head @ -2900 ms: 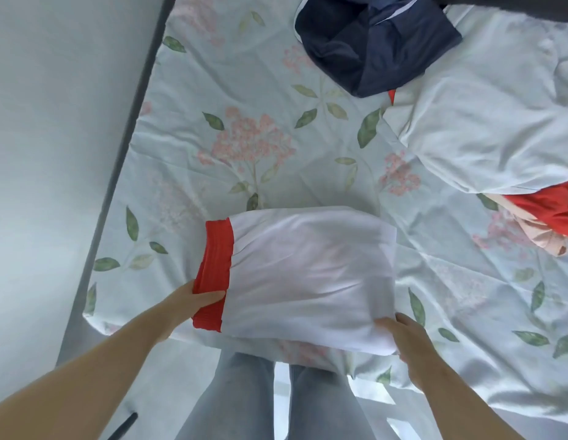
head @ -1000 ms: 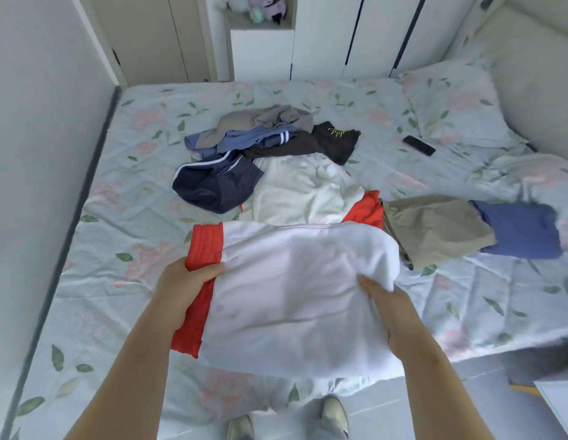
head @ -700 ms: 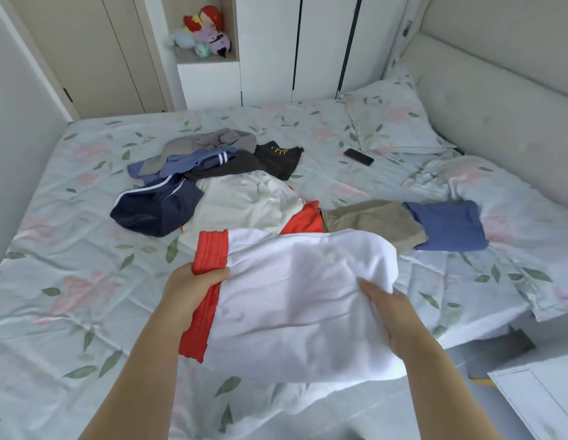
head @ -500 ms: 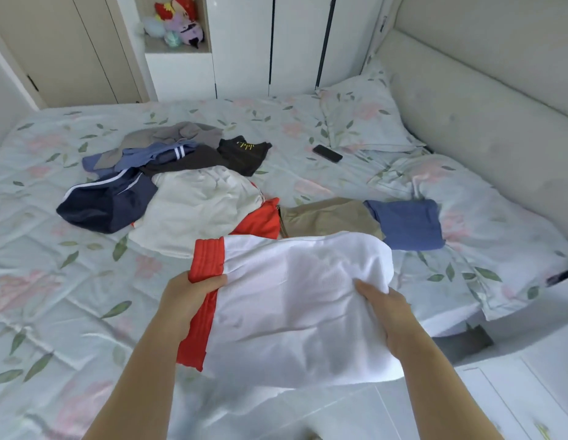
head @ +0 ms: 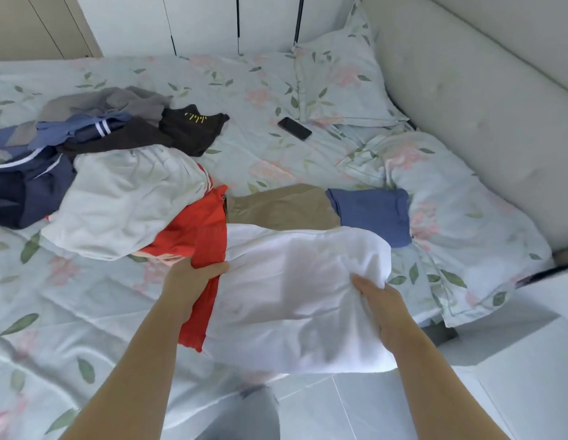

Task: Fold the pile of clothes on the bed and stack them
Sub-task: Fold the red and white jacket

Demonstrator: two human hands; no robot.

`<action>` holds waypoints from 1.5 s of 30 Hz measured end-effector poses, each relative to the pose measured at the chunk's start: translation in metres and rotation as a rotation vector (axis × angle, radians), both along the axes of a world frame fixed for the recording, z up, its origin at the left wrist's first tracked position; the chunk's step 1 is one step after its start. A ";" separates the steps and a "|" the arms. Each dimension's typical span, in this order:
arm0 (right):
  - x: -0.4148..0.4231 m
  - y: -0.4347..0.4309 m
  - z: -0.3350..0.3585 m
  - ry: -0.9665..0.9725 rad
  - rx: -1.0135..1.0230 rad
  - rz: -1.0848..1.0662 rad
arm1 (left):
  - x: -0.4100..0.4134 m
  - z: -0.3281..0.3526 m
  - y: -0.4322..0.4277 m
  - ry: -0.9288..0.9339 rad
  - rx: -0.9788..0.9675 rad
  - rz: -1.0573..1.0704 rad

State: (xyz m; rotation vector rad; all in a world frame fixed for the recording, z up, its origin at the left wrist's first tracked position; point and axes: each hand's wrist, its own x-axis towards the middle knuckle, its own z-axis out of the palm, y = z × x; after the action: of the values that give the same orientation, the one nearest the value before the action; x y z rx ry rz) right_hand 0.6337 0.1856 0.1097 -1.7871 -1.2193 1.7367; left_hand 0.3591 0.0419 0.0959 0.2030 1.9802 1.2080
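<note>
I hold a folded white garment with a red band [head: 295,290] in the air above the bed's near edge. My left hand [head: 190,277] grips its red end, and my right hand [head: 378,300] grips the white end. Just beyond it lie a folded tan garment [head: 282,208] and a folded blue garment [head: 371,211], side by side on the floral bedsheet [head: 85,296]. The unfolded pile [head: 124,192] sprawls at the left: white, red, navy, brown, black and grey pieces.
A black phone [head: 294,128] lies on the sheet near the floral pillow [head: 343,87]. A padded headboard [head: 486,106] runs along the right. White cabinets stand behind the bed, and a white bedside unit [head: 530,376] is at the lower right.
The folded white garment was lifted off the bed and carried to the right, toward the tan and blue folded pieces. My view swung right with it.
</note>
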 end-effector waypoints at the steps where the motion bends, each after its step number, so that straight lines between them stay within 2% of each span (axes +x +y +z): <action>1: -0.002 0.016 -0.002 -0.019 0.002 0.004 | -0.001 -0.003 0.013 0.000 -0.006 0.013; 7: -0.023 0.108 -0.018 -0.025 0.018 0.102 | -0.008 -0.017 0.076 -0.037 -0.055 0.086; 13: -0.055 0.198 -0.045 -0.035 0.046 0.288 | -0.015 -0.047 0.128 -0.012 -0.146 0.244; 17: -0.087 0.255 -0.070 -0.013 0.029 0.397 | -0.023 -0.075 0.166 0.039 -0.200 0.320; 23: -0.141 0.318 -0.113 -0.118 -0.067 0.453 | -0.050 -0.116 0.209 0.177 -0.274 0.340; 28: -0.167 0.328 -0.154 -0.283 -0.071 0.492 | -0.061 -0.147 0.222 0.238 -0.566 0.167; 30: -0.170 0.324 -0.161 -0.413 0.009 0.594 | -0.058 -0.152 0.226 0.286 -0.632 0.083; 33: -0.174 0.314 -0.154 -0.644 0.236 0.789 | -0.049 -0.149 0.235 0.400 -0.628 -0.063; 39: -0.193 0.276 -0.108 -0.649 0.459 1.102 | -0.043 -0.106 0.234 0.646 -0.643 -0.324; 45: -0.225 0.224 -0.040 -0.606 0.666 1.264 | -0.070 -0.039 0.196 0.845 -0.703 -0.444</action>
State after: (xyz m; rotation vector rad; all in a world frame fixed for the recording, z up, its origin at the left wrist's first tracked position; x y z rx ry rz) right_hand 0.4088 0.4095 0.0692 -1.1098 -3.1467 0.8367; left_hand 0.2888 0.2383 0.0567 0.8316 2.7295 0.0629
